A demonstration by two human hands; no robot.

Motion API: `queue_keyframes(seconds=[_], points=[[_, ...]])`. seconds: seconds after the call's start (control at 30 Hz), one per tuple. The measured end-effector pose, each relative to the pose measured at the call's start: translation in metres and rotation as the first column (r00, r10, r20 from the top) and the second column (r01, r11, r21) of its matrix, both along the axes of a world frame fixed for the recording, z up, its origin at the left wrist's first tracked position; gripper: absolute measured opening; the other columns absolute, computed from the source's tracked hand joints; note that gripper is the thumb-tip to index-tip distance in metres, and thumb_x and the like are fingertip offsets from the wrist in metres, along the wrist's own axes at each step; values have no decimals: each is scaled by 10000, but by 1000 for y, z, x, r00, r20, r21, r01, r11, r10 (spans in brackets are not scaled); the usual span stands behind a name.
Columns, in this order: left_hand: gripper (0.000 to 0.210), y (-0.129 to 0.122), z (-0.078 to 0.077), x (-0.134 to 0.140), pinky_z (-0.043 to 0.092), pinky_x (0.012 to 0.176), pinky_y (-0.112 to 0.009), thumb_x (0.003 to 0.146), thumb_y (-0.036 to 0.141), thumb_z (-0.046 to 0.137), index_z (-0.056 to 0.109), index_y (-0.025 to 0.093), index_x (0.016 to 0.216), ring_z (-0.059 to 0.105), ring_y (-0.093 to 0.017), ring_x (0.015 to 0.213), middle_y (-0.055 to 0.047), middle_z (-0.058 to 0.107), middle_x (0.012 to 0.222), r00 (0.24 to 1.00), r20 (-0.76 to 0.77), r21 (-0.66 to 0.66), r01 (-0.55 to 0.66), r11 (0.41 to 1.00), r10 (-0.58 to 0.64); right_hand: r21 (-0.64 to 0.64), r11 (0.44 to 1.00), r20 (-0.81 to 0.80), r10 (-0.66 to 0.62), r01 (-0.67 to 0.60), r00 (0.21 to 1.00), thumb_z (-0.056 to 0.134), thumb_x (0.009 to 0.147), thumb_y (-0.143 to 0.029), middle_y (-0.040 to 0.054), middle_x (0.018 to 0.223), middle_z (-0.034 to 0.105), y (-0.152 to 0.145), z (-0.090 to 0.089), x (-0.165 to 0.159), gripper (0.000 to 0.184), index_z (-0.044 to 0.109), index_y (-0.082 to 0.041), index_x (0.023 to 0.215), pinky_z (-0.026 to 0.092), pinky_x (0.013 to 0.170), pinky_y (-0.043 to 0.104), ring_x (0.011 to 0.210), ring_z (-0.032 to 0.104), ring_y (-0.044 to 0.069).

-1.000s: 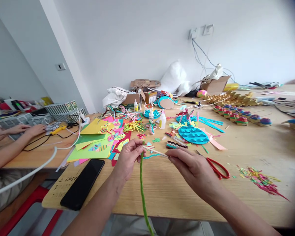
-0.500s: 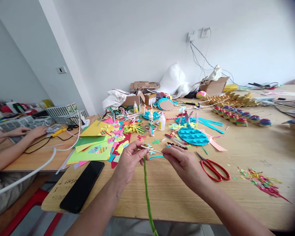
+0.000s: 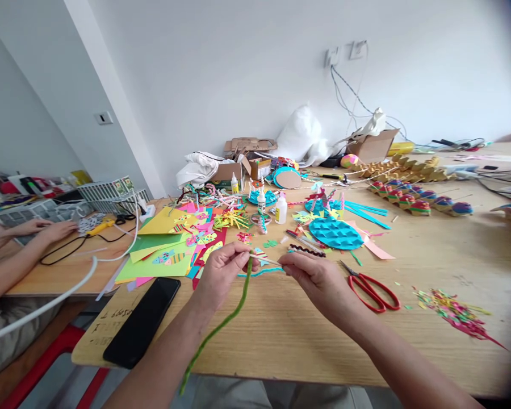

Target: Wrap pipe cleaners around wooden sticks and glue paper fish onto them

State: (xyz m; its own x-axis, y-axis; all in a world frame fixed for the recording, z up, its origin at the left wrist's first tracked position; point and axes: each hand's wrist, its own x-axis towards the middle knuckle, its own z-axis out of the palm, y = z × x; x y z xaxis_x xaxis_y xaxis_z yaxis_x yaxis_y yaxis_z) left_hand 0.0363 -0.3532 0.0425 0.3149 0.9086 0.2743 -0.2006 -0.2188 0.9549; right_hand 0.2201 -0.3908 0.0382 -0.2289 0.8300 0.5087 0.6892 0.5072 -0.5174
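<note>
Over the table's near middle, my left hand (image 3: 223, 271) pinches the left end of a thin pale stick (image 3: 267, 260) together with the top of a green pipe cleaner (image 3: 237, 309). The pipe cleaner's long tail hangs down and bends to the left past the table edge. My right hand (image 3: 315, 275) is closed on the stick's other end; its fingertips are partly hidden. A blue pipe cleaner (image 3: 262, 272) lies on the table just behind the hands. Red-handled scissors (image 3: 372, 292) lie to the right of my right hand.
A black phone (image 3: 142, 324) lies at the left front. Coloured paper sheets (image 3: 153, 267), glue bottles (image 3: 281, 210) and a blue egg-tray piece (image 3: 336, 233) lie behind. Paper scraps (image 3: 451, 312) are at right. A co-worker's hands (image 3: 59, 230) are at the far left.
The green pipe cleaner's tail has swung left, from hanging nearly straight down. My hands stay close together on the stick, almost unmoved.
</note>
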Motion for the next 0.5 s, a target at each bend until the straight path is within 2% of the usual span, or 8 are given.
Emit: queue_keyframes(seconds=[0.2,0.4,0.5], points=[[92,1,0,-1,449,623,-251,720,226,582,612,161,777,594,-129,610,-15,648,648,1000,-4,-15,25,1000,-25,-227,969,-134,67,-97,989,414,806,-209,-14,613,541,4,2,4,168,571,-187,751,365,510,191,579,488,100],[71,2,0,1,456,615,-243,724,222,579,600,165,761,596,-124,625,-6,639,651,999,-5,-25,43,999,-43,-402,896,-283,76,-190,956,413,796,-271,-29,569,467,5,3,7,188,561,-166,750,299,448,189,498,380,81],[79,3,3,0,453,610,-244,737,233,567,595,163,762,591,-123,622,-12,640,658,996,-57,-20,71,997,-72,-471,835,-372,103,-283,923,419,793,-299,-43,549,443,9,2,12,191,546,-160,767,264,414,184,447,340,66]])
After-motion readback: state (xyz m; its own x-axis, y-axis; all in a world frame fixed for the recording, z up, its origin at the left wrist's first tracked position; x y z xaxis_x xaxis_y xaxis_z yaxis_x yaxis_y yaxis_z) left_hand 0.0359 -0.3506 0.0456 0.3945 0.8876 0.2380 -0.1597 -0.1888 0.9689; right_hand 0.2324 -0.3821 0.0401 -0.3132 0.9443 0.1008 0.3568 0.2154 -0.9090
